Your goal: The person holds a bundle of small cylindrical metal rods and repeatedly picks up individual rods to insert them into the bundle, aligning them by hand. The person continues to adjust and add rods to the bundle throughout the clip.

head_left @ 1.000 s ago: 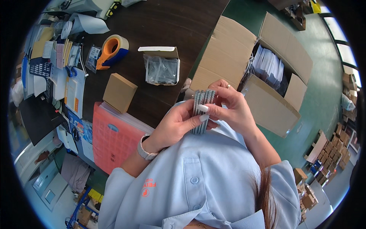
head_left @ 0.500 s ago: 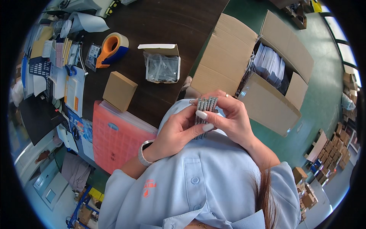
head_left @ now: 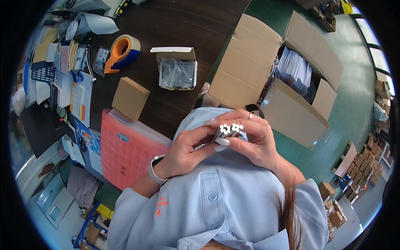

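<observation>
My left hand (head_left: 187, 148) and my right hand (head_left: 256, 139) are together in front of my shirt, both closed round a bundle of slim grey metal rods (head_left: 222, 134). The rods' bright round ends point up toward me, gathered in two small clusters. Both thumbs press on the near side of the bundle, and fingers curl behind it. Much of the rods' length is hidden by my hands. Beyond them on the dark table (head_left: 175, 112) stands a small open box (head_left: 171, 50), holding a clear plastic bag over grey ribbed contents.
An orange and blue tape dispenser (head_left: 121, 52), a small brown box (head_left: 130, 100) and a red translucent folder (head_left: 129, 146) lie on the left. To the right stands a large open carton (head_left: 293, 108) with white papers (head_left: 293, 68) inside. Papers and stationery crowd the far left.
The bundle has tilted between my hands: its rods showed their sides before, and now their ends face up at me. My fingers have shifted round it.
</observation>
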`<state>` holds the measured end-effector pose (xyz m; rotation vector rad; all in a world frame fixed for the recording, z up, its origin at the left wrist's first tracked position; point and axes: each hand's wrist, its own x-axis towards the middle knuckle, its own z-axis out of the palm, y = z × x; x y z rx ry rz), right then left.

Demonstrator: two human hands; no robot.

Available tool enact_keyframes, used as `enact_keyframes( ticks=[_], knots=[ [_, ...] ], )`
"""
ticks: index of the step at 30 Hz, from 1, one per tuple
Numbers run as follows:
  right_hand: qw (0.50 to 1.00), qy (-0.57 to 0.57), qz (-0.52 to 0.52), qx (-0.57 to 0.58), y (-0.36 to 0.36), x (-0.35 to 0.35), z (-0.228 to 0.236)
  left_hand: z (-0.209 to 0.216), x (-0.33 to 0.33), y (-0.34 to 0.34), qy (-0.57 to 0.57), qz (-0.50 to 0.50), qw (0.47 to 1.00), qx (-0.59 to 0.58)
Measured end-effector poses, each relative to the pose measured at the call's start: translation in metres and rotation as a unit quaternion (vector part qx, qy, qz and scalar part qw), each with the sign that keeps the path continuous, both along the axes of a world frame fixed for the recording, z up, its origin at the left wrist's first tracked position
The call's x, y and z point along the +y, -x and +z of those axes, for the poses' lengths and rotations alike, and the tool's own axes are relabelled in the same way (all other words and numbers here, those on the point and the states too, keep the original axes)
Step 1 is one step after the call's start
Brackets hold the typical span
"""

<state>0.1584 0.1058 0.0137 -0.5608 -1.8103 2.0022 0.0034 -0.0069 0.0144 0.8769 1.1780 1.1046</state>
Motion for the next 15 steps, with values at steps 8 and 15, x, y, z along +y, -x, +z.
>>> enact_keyframes(
  ticks=[8,15],
  knots=[
    [0.992,-0.128,-0.009,0.007,0.0018,-0.0011,0.0086,-0.0037,-0.0001,0.0002,-0.083,0.009,0.988,0.129],
    [0.989,-0.145,-0.017,0.007,0.0030,-0.0012,0.0081,-0.0002,0.0026,-0.0027,-0.042,0.020,0.997,0.069]
  ],
)
